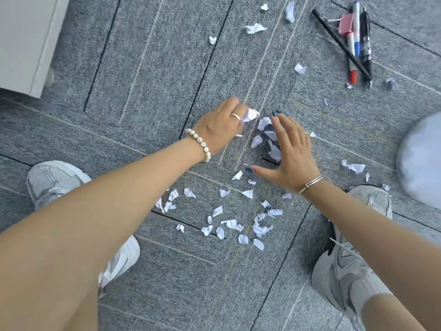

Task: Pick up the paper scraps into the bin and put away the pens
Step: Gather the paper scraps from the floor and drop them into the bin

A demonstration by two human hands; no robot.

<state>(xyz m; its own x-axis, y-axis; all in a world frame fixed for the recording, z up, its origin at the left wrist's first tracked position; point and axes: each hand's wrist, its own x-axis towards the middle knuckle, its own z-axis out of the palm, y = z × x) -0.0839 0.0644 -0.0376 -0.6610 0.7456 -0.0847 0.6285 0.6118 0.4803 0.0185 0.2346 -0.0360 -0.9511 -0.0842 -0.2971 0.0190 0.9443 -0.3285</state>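
Several white paper scraps (238, 223) lie scattered on the grey carpet between my feet. My left hand (222, 126) has its fingers curled round a white scrap (250, 115). My right hand (292, 149) is held flat with straight fingers, its palm edge against a small heap of scraps (267, 137) between the two hands. More scraps (254, 27) lie farther off. At the far right, several pens (358, 41) lie in a loose bundle with a pink binder clip (346, 23). The bin's round pale rim (420, 158) shows at the right edge.
A white cabinet (26, 39) stands at the upper left. My grey sneakers sit at the lower left (57, 180) and lower right (346, 271). A few scraps (355, 167) lie close to the bin.
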